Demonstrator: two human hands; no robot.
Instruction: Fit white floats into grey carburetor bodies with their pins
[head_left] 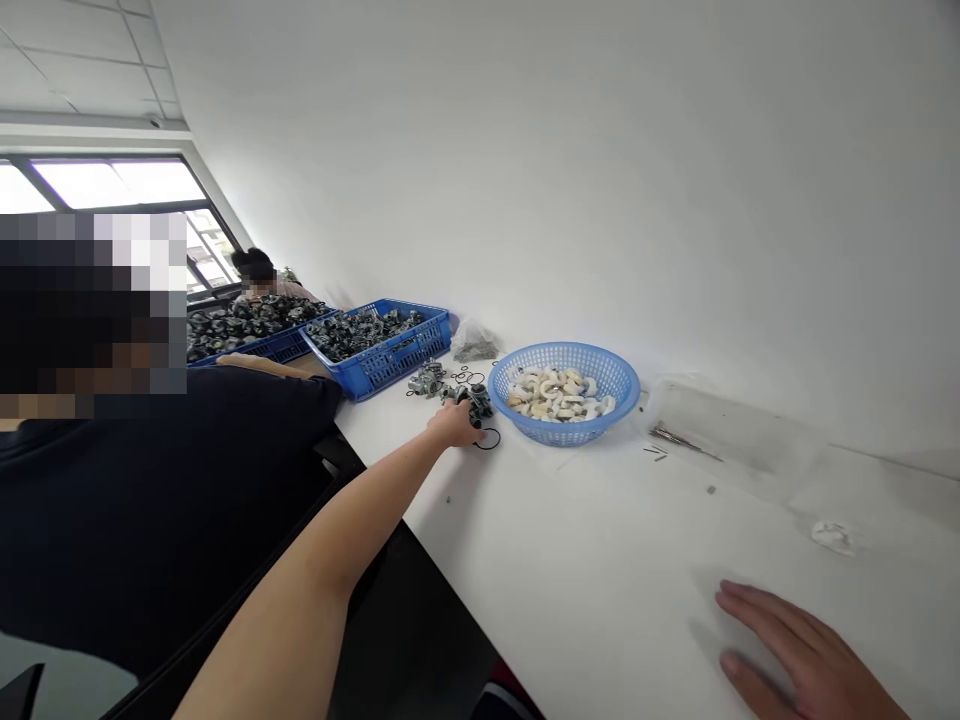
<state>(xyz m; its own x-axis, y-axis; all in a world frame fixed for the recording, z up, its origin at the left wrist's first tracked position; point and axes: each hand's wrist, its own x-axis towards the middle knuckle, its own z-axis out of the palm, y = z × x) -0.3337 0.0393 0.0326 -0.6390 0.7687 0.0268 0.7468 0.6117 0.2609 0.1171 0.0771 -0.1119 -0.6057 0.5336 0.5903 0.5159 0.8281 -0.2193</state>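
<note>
My left hand (452,425) is stretched far out over the white table, its fingers closed at a small pile of dark grey parts (480,400). The hand itself partly hides the fingertips and how many parts they grip. A thin black ring (489,439) lies beside that hand, and lighter grey parts (429,379) and several small black rings (469,378) are just beyond it. To the right stands a round blue basket (564,434) with white curved pieces (555,396) in it. My right hand (802,650) hovers low over the near table with its fingers apart, holding nothing.
Blue crates (397,368) full of dark parts stand at the back left. A person in a dark shirt (187,500) sits close on the left; another person (256,275) is farther back. A clear tray (735,430), thin metal rods (679,440) and crumpled white material (834,537) lie right.
</note>
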